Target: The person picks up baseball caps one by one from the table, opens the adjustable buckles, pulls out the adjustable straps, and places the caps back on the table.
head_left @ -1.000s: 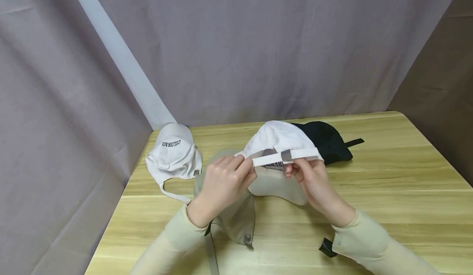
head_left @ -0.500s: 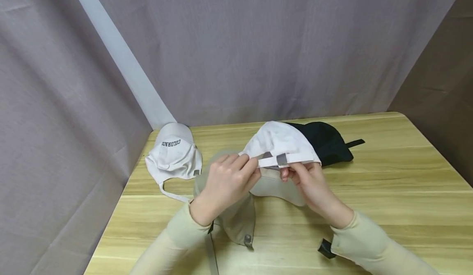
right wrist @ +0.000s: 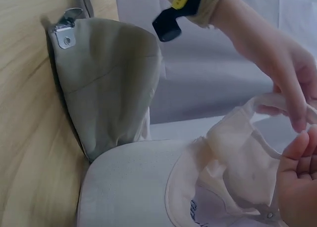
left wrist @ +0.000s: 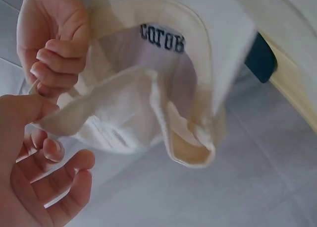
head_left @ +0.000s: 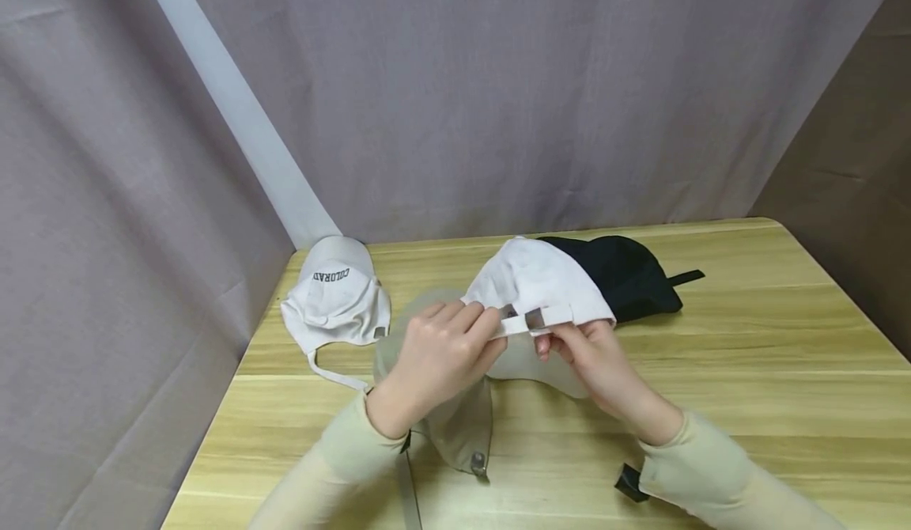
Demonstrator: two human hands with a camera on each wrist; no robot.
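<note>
A white cap (head_left: 537,277) is held above the table with its back opening toward me. My left hand (head_left: 443,350) pinches the white adjusting strap (head_left: 512,326) on the left. Just right of the metal buckle (head_left: 534,319), my right hand (head_left: 601,362) grips the cap's rear edge, thumb in front. In the left wrist view, dark lettering (left wrist: 162,37) shows inside the cap. The cap's brim (right wrist: 133,182) points downward in the right wrist view. My curled left fingers hide the strap's left end.
Under my left forearm lies an olive-grey cap (head_left: 459,427) with a metal clasp. Another white cap (head_left: 334,300), lettered, rests at the back left with its strap loose. Behind the held cap is a black cap (head_left: 626,277). All are on a wooden table (head_left: 769,372).
Both hands have lowered the strap slightly. The buckle has shifted left, closer to my left hand, and less strap shows between them. The caps on the table look unmoved.
</note>
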